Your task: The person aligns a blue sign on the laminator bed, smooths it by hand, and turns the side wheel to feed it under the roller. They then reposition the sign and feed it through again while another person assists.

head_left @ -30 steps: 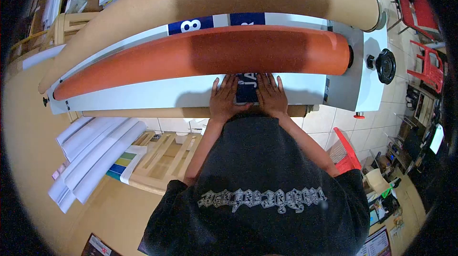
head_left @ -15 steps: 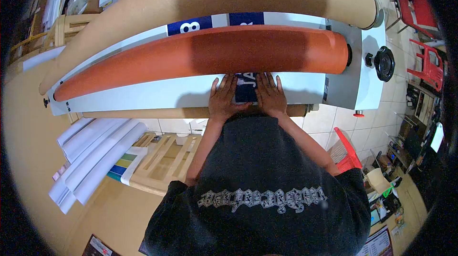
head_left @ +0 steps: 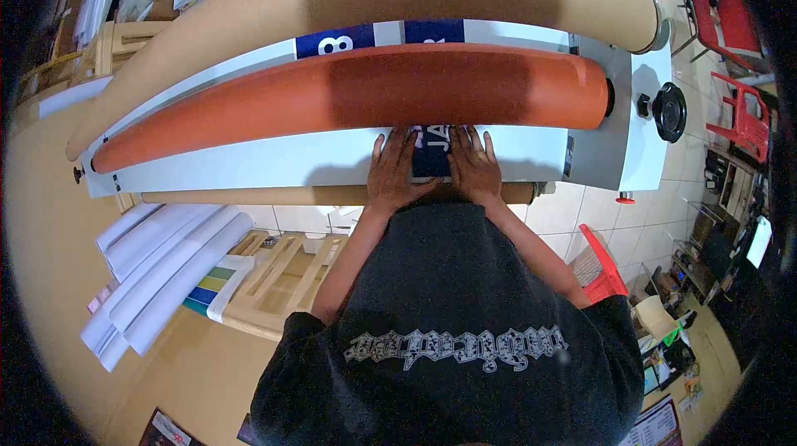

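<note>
My left hand [head_left: 392, 172] lies flat with its fingers stretched forward, at the left edge of a dark blue printed strip [head_left: 430, 162] with white letters. On the strip's right side, my right hand [head_left: 476, 165] is also flat, its fingers apart. The fingertips of both hands reach close to the underside of a long orange-red roller [head_left: 274, 97], which hides the middle of the strip. Beyond this roller, dark blue printed pieces show on the pale bed [head_left: 274, 155] of the machine, one bearing a white 8 [head_left: 335, 45].
A thick brown roll [head_left: 232, 6] spans the machine's far side, and a thinner brown roll [head_left: 257, 196] its near edge. A black handwheel [head_left: 669, 112] is at the right end. White paper rolls [head_left: 166, 259] lie on a wooden rack at left. Red chairs [head_left: 599, 263] stand at right.
The view has shifted very slightly. Both hands stay flat beside the dark blue strip, with hardly any movement.
</note>
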